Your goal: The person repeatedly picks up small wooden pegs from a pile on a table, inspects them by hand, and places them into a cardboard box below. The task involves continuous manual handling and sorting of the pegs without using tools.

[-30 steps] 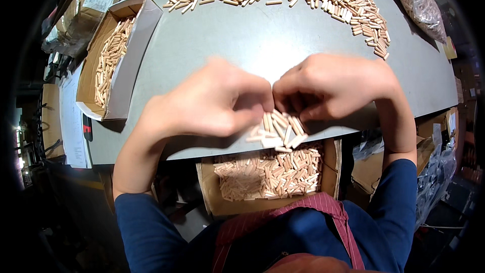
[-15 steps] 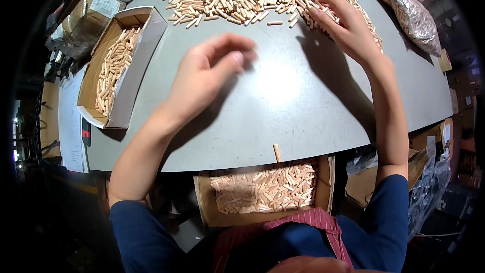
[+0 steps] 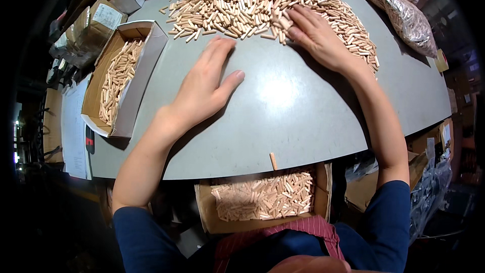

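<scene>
A wide heap of short wooden dowels (image 3: pixel 237 7) covers the far part of the grey table (image 3: pixel 242 136). My right hand (image 3: pixel 323 43) rests on the heap's near side, fingers stretched and parted, with several blurred dowels at its fingertips. Just short of the heap's left front edge, my left hand (image 3: pixel 207 78) is open above the table, thumb apart and nothing in it. One single dowel (image 3: pixel 273 161) lies at the table's near edge. Below that edge, an open cardboard box (image 3: pixel 322 192) holds many more dowels.
A long white carton (image 3: pixel 144 78) with dowels stands on the left, beside paper sheets (image 3: pixel 76 126) and a black-and-red tool (image 3: pixel 90 139). Clear plastic bags of dowels (image 3: pixel 404 17) lie at the far right. Tape-wrapped cartons (image 3: pixel 91 30) crowd the far left.
My right hand has moved left and toward me over the heap, stirring dowels along. My left hand has opened out, its fingers now stretching toward the heap's edge.
</scene>
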Tool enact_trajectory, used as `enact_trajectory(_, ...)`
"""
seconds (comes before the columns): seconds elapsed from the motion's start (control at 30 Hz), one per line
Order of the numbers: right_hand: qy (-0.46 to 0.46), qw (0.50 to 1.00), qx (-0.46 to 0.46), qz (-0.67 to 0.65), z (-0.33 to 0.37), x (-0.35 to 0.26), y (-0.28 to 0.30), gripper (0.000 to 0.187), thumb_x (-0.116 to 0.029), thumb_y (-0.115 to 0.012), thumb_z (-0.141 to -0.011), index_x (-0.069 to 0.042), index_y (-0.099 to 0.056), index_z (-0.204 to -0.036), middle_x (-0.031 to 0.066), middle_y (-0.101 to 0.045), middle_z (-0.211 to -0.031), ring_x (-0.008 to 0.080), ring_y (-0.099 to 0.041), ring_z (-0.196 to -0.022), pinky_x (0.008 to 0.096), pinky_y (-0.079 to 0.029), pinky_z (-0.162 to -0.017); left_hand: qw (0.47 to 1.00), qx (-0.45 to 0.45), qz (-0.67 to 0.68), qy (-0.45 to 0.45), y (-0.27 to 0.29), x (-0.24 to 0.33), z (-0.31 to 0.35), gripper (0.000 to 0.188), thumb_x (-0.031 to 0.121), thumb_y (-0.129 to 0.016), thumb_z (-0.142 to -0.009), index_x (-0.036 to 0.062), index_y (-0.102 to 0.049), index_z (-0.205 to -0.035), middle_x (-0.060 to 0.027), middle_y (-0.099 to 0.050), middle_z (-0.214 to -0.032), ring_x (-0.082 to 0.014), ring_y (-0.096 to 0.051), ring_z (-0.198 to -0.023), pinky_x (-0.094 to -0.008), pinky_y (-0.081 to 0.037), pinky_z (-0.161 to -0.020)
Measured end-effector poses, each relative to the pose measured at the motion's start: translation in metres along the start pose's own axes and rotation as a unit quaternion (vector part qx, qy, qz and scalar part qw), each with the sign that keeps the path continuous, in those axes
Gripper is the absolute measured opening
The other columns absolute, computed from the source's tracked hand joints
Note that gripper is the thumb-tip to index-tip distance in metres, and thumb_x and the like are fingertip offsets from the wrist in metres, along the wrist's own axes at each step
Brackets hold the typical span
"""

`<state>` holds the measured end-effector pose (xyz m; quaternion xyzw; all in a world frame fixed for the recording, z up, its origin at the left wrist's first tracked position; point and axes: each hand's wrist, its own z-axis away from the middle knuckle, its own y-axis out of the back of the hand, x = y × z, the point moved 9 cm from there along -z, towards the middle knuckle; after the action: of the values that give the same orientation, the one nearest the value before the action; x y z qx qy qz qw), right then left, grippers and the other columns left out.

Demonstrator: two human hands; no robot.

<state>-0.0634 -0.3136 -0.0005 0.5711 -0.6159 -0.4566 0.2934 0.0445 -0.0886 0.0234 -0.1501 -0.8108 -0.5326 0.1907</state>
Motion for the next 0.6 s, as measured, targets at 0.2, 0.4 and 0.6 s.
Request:
enact_trajectory(0.2, 0.050, 0.996, -0.070, -0.006, 0.011, -0.073, -0.004, 0.078, -0.063, -0.046, -0.107, -0.008, -0.038, -0.162, 0.0210, -0.034, -0.168, 0.0429, -0.030, -0.155, 0.0534, -0.021, -0.129, 0.984, -0.040, -0.164, 0.052, -0.011, -0.022, 0.004, 0.090, 0.050, -0.060, -0.104, -0.0113, -0.026, -0.160, -0.0351, -0.029, -0.165, -0.0494, -0.019, -0.158, -0.0517, -0.019, -0.129)
enact_trajectory(0.4, 0.144, 0.988, -0.062, -0.018, 0.027, -0.134, 0.002, 0.078, -0.061, -0.043, -0.107, 0.000, -0.043, -0.156, 0.0240, -0.041, -0.162, 0.0457, -0.033, -0.153, 0.0571, -0.023, -0.126, 0.982, -0.077, -0.172, 0.030, -0.015, -0.009, 0.009, 0.096, 0.054, -0.060, -0.103, -0.0082, -0.020, -0.163, -0.0350, -0.023, -0.167, -0.0496, -0.015, -0.159, -0.0545, -0.015, -0.130)
enact_trajectory(0.6, 0.120, 0.991, -0.062, -0.013, 0.026, -0.119, 0.004, 0.086, -0.071, -0.042, -0.102, -0.007, -0.040, -0.161, 0.0193, -0.039, -0.166, 0.0451, -0.030, -0.156, 0.0642, -0.018, -0.127, 0.983, -0.080, -0.162, 0.024, -0.017, -0.002, 0.010, 0.100, 0.055, -0.063, -0.101, -0.0042, -0.017, -0.166, -0.0339, -0.020, -0.169, -0.0497, -0.012, -0.160, -0.0551, -0.014, -0.130)
